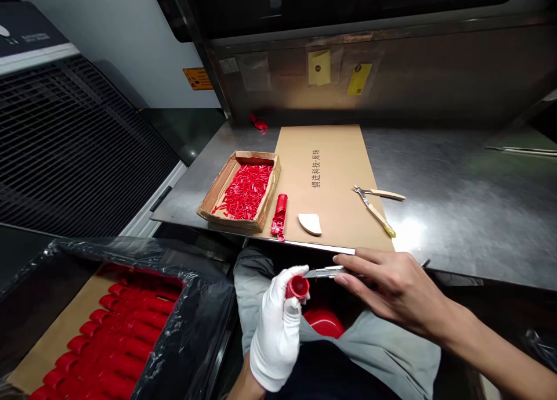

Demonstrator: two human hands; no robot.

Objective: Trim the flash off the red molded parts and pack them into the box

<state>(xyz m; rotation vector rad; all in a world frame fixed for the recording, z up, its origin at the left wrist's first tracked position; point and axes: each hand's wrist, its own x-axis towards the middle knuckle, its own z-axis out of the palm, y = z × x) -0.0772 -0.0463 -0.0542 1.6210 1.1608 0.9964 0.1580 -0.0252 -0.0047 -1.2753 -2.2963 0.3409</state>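
Note:
My left hand [276,330], in a white glove, is wrapped round a red tubular part [298,287] whose round open end faces up. My bare right hand [389,284] pinches a metal-bladed knife [324,271], and its blade tip touches or nearly touches the rim of the red part. On the cardboard sheet [339,156] beyond my hands lie another red part [279,217] and a white curved piece [310,224]. Pliers with cream handles [376,205] lie spread open at the sheet's right edge.
A cardboard tray [265,214] of small red scraps stands on the metal table [435,173]. A box lined with black plastic [187,319] holds rows of red parts at lower left. Tweezers [522,150] lie far right; a red scrap [259,123] lies at the back.

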